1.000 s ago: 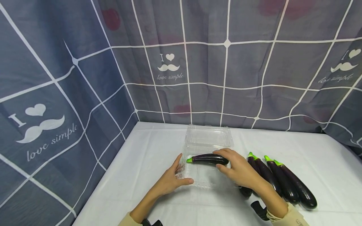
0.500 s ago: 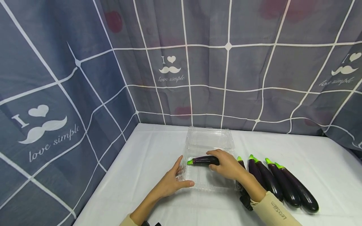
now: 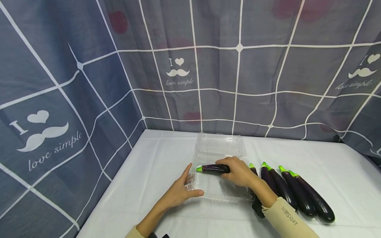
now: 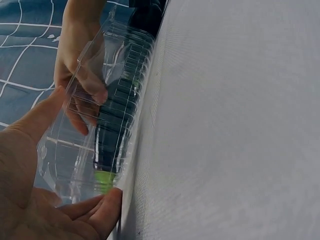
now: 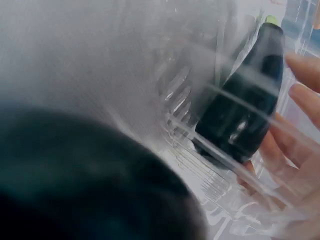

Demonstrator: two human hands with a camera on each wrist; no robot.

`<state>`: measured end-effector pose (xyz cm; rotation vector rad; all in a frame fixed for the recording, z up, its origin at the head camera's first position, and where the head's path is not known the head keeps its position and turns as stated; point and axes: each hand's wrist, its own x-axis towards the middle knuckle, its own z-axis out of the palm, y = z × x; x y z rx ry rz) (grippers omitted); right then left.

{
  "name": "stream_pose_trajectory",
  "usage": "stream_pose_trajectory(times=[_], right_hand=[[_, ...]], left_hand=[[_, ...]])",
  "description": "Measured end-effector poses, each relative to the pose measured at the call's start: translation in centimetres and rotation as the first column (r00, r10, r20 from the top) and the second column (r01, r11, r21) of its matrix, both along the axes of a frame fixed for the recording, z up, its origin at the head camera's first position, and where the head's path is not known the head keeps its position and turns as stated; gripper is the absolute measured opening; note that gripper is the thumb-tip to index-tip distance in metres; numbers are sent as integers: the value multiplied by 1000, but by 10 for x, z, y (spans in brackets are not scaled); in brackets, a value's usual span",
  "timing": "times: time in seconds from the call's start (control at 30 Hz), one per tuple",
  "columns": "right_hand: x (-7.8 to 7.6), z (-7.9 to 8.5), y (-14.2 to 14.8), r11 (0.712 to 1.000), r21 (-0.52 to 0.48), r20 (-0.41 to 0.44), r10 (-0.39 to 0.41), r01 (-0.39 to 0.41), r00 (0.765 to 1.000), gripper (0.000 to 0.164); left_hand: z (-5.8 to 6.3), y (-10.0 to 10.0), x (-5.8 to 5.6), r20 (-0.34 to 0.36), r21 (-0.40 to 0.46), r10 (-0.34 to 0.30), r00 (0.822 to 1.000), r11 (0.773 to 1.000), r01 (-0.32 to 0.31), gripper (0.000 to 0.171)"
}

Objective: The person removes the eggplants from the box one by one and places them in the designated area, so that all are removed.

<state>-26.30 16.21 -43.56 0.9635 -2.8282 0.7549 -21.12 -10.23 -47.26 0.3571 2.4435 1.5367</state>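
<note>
A dark purple eggplant with a green stem lies crosswise in a clear plastic clamshell box, near its hinge side. My right hand holds the eggplant's blunt half between thumb and fingers; its end is hidden under the hand in the head view. In the right wrist view that blunt end shows near the box wall, fingers along one side. My left hand is spread at the box's left end, thumb along the front and fingers against the side wall.
The box's lid lies folded back toward the wall. Several eggplants lie side by side right of the box, one partly under my right forearm. A white cloth covers the table; a grey-blue checked curtain hangs behind and at left.
My right hand has moved left along the eggplant and now covers more of its blunt half. My left hand and the box have stayed in place.
</note>
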Motion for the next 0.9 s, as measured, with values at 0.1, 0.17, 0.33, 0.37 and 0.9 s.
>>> stream_pose_trajectory(times=[0.1, 0.17, 0.33, 0.37, 0.9], right_hand=[[-1, -1, 1, 1000, 12, 36, 14, -14, 999, 46], [-1, -2, 1, 999, 7, 47, 34, -34, 998, 46], [-1, -6, 1, 995, -22, 67, 94, -93, 993, 48], [-1, -7, 1, 995, -29, 77, 101, -99, 992, 49], [3, -9, 3, 983, -74, 173, 180, -169, 968, 55]], left_hand=[[-1, 0, 0, -4, 5, -8, 1000, 1000, 8, 112], [-1, -1, 0, -3, 10, -9, 1000, 1000, 9, 112], [-2, -3, 2, 3, 17, -7, 1000, 1000, 7, 113], [-2, -3, 2, 3, 17, -8, 1000, 1000, 8, 114], [-1, -1, -2, -7, -5, -12, 1000, 1000, 11, 113]])
